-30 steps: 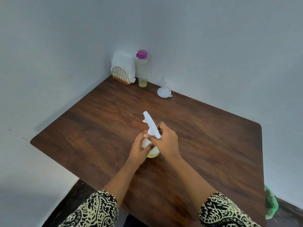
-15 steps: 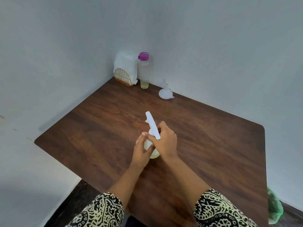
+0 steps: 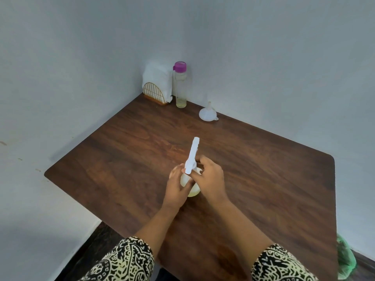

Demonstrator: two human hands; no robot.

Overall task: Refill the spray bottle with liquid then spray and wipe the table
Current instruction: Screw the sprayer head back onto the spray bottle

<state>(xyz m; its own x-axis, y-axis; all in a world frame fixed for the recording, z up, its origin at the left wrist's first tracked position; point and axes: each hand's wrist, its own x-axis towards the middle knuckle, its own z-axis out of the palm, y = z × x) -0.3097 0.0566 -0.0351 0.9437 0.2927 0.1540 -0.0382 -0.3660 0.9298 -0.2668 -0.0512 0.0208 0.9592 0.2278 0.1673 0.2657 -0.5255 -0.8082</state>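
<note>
Pale grey walls meet in a corner behind a dark wooden table point(image 3: 121, 159), whose near edge is lost under my arms. I stand the spray bottle point(image 3: 185, 180) upright near the middle of that table, between my two hands. My left hand point(image 3: 176, 187) is wrapped round its pale body from the left, fingers curled against the plastic, so most of that side is covered. Only a strip of the body and a little of the yellowish base show. My right hand point(image 3: 210, 179) is curled in at the neck, fingers and thumb closing on the collar under the white spray head point(image 3: 192, 155). The head juts up and away from me. My fingertips hide the collar itself, so I cannot tell whether the head is screwed fully down or sits loose.

Well apart, in the far corner, a clear bottle point(image 3: 180, 88) with a purple cap holds a little yellowish liquid at the bottom. Just beside it on the left is a wire holder point(image 3: 153, 92) with white folded material point(image 3: 157, 76) behind it; paper or cloth, I cannot say. A white funnel point(image 3: 207, 113) rests mouth down to the right of the bottle. My patterned sleeves point(image 3: 123, 260) are cut off by the bottom edge, and something green and crumpled point(image 3: 345, 258) shows partly past the table's right side.
</note>
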